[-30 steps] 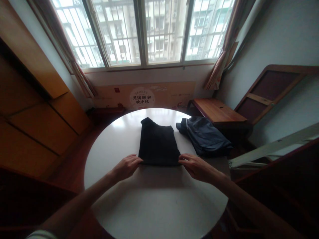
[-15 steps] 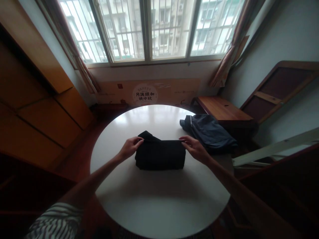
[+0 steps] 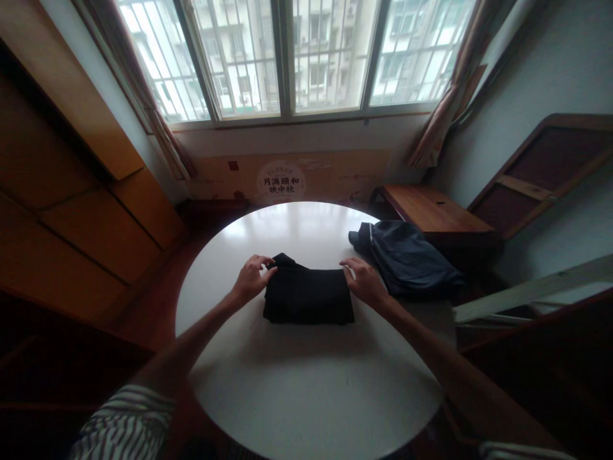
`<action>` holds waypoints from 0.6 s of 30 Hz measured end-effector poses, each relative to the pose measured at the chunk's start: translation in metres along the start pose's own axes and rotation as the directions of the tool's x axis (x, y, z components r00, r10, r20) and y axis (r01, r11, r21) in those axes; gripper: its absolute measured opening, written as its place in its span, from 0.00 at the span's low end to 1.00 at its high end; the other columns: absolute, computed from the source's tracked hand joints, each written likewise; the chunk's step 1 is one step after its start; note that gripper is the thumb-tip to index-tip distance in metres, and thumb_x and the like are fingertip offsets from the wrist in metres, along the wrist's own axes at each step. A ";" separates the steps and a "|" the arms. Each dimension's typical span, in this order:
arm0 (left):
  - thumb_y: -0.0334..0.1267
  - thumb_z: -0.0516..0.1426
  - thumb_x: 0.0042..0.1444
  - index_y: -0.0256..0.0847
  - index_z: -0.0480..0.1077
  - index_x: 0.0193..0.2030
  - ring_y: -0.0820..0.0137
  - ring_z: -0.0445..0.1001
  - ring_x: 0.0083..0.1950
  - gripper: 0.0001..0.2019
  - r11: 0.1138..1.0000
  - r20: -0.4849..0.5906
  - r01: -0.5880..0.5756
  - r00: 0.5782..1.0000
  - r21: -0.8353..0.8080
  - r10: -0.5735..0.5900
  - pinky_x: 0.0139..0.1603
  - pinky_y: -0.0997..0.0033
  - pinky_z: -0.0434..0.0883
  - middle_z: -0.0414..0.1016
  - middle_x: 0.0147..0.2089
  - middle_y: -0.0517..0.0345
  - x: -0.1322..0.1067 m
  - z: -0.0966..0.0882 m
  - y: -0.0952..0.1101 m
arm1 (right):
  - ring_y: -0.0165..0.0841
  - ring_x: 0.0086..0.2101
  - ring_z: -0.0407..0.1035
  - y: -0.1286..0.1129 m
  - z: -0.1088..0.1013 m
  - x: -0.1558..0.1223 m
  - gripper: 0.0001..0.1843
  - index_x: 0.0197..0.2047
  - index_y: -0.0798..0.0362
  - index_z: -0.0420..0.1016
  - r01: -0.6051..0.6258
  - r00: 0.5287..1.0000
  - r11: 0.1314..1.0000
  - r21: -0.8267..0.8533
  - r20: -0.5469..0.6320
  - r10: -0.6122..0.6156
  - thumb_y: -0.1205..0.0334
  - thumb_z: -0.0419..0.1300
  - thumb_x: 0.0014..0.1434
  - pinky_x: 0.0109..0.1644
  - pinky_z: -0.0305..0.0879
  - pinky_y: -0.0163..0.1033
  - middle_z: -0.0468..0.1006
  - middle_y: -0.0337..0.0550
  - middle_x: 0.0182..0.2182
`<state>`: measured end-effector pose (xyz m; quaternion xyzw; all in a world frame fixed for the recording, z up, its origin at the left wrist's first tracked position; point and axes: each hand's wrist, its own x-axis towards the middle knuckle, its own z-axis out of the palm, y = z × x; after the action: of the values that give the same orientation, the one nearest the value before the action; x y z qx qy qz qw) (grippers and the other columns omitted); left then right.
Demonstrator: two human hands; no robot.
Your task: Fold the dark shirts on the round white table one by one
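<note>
A black folded garment (image 3: 309, 297) lies as a compact bundle in the middle of the white round table (image 3: 306, 396). One dark corner of it pokes out at the far left, above the straight top fold. My left hand (image 3: 251, 278) is at the bundle's far left corner, thumb and fingers apart. At the far right corner is my right hand (image 3: 364, 280), its thumb and index finger also apart, fingertips close to the cloth. Whether the fingertips still touch the fabric is hard to see. The garment's exact kind does not show.
A dark blue garment (image 3: 414, 259) lies heaped over the table's right edge. Behind it stands a low wooden table (image 3: 431, 207). Wooden cabinets (image 3: 90, 236) line the left side, and a barred window (image 3: 325, 57) is ahead.
Both hands have loosened their pinch on the garment's far corners, and the fingers have spread. The bundle's top has settled flatter. The view has shifted slightly.
</note>
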<state>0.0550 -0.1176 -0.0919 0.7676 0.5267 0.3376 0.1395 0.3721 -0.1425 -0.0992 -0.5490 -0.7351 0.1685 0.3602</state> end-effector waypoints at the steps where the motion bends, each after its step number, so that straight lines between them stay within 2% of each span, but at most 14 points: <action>1: 0.40 0.56 0.62 0.39 0.75 0.46 0.64 0.76 0.43 0.11 0.996 -0.035 -0.077 0.996 0.038 0.078 0.47 0.62 0.74 0.77 0.44 0.50 -0.003 -0.001 0.011 | 0.42 0.46 0.73 -0.011 0.000 -0.004 0.17 0.47 0.57 0.78 0.076 0.997 0.994 -0.072 -0.004 -0.077 0.65 0.49 0.65 0.56 0.66 0.47 0.79 0.54 0.45; 2: 0.38 0.53 0.64 0.40 0.75 0.49 0.64 0.75 0.48 0.11 0.985 -0.029 -0.162 0.986 0.062 0.165 0.52 0.60 0.73 0.76 0.47 0.50 -0.006 -0.001 0.022 | 0.41 0.49 0.72 -0.023 0.001 -0.007 0.18 0.49 0.57 0.78 0.158 0.987 0.978 -0.135 0.024 -0.157 0.64 0.48 0.67 0.59 0.64 0.47 0.78 0.54 0.47; 3: 0.36 0.51 0.66 0.41 0.74 0.52 0.63 0.74 0.53 0.13 0.966 0.022 -0.247 0.969 0.073 0.246 0.57 0.59 0.71 0.76 0.51 0.49 -0.009 0.001 0.032 | 0.42 0.52 0.70 -0.034 0.003 -0.010 0.19 0.53 0.57 0.76 0.237 0.971 0.955 -0.180 0.085 -0.225 0.62 0.48 0.68 0.60 0.63 0.47 0.77 0.54 0.50; 5: 0.37 0.48 0.69 0.42 0.71 0.58 0.62 0.70 0.61 0.17 0.925 0.211 -0.370 0.914 0.087 0.346 0.64 0.55 0.66 0.73 0.59 0.48 -0.015 0.010 0.047 | 0.44 0.58 0.65 -0.051 0.011 -0.016 0.23 0.61 0.55 0.71 0.339 0.928 0.913 -0.226 0.242 -0.284 0.53 0.49 0.70 0.64 0.58 0.51 0.73 0.54 0.58; 7: 0.40 0.48 0.69 0.41 0.67 0.63 0.58 0.63 0.68 0.20 0.902 0.384 -0.408 0.862 0.139 0.330 0.68 0.49 0.59 0.67 0.66 0.46 -0.021 0.022 0.050 | 0.48 0.64 0.57 -0.055 0.020 -0.021 0.31 0.67 0.52 0.64 0.365 0.897 0.888 -0.280 0.361 -0.255 0.45 0.49 0.68 0.67 0.51 0.57 0.65 0.52 0.65; 10: 0.44 0.46 0.70 0.38 0.61 0.68 0.55 0.56 0.72 0.23 0.902 0.490 -0.384 0.836 0.198 0.249 0.71 0.44 0.52 0.60 0.70 0.45 -0.030 0.033 0.038 | 0.50 0.67 0.50 -0.039 0.028 -0.028 0.34 0.70 0.49 0.59 0.331 0.887 0.881 -0.338 0.430 -0.168 0.40 0.47 0.68 0.67 0.47 0.60 0.58 0.49 0.68; 12: 0.43 0.43 0.71 0.39 0.60 0.69 0.58 0.55 0.72 0.23 0.916 0.485 -0.363 0.841 0.173 0.241 0.72 0.46 0.51 0.59 0.71 0.47 -0.037 0.029 0.027 | 0.49 0.68 0.48 -0.023 0.025 -0.035 0.33 0.71 0.49 0.57 0.300 0.892 0.889 -0.347 0.433 -0.132 0.42 0.45 0.69 0.67 0.47 0.61 0.56 0.48 0.69; 14: 0.43 0.42 0.71 0.40 0.62 0.67 0.61 0.57 0.72 0.22 0.935 0.409 -0.328 0.878 0.133 0.249 0.71 0.50 0.55 0.62 0.70 0.49 -0.048 0.018 0.020 | 0.48 0.68 0.46 -0.011 0.019 -0.047 0.32 0.71 0.51 0.56 0.267 0.912 0.901 -0.341 0.391 -0.122 0.44 0.43 0.70 0.67 0.49 0.61 0.54 0.50 0.70; 16: 0.44 0.44 0.71 0.41 0.66 0.63 0.61 0.63 0.68 0.21 0.959 0.233 -0.256 0.946 0.122 0.223 0.68 0.54 0.62 0.67 0.65 0.47 -0.063 0.004 0.017 | 0.49 0.67 0.48 -0.005 0.011 -0.062 0.34 0.70 0.56 0.58 0.225 0.952 0.922 -0.314 0.274 -0.139 0.44 0.44 0.70 0.66 0.52 0.60 0.57 0.57 0.68; 18: 0.47 0.48 0.68 0.42 0.71 0.56 0.59 0.72 0.57 0.18 0.981 0.047 -0.148 0.989 0.121 0.143 0.58 0.56 0.71 0.73 0.56 0.46 -0.082 -0.007 0.015 | 0.51 0.62 0.59 -0.004 0.004 -0.078 0.34 0.65 0.60 0.63 0.153 0.986 0.955 -0.253 0.103 -0.131 0.41 0.49 0.67 0.64 0.57 0.58 0.66 0.63 0.61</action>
<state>0.0430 -0.1984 -0.1081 0.8175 0.4864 0.2988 0.0761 0.3772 -0.2160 -0.1266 -0.5295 -0.8031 0.0678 0.2646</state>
